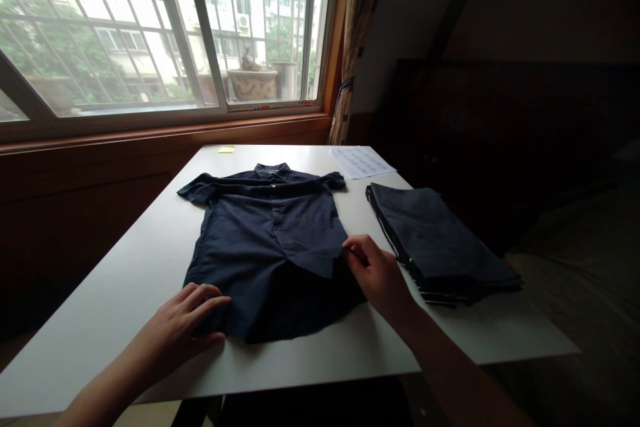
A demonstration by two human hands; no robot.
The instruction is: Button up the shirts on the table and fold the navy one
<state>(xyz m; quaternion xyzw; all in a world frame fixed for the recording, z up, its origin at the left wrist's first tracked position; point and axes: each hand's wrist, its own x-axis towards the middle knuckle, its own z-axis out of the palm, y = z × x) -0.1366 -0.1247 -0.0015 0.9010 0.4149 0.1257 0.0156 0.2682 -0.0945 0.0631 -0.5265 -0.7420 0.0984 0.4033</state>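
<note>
A dark navy short-sleeved shirt (267, 233) lies spread out, front up, on the white table (125, 280), its collar pointing toward the window. My left hand (187, 323) rests flat with fingers stretched out on the shirt's near left hem corner. My right hand (373, 270) pinches the shirt's right edge, where the front panel is lifted and turned over a little. Its fingers are closed on the cloth.
A stack of folded dark garments (435, 243) sits on the table's right side, close to my right hand. A printed sheet of paper (361, 161) and a small yellow note (226, 149) lie at the far edge. Behind are a barred window (150, 27) and a curtain (356, 40).
</note>
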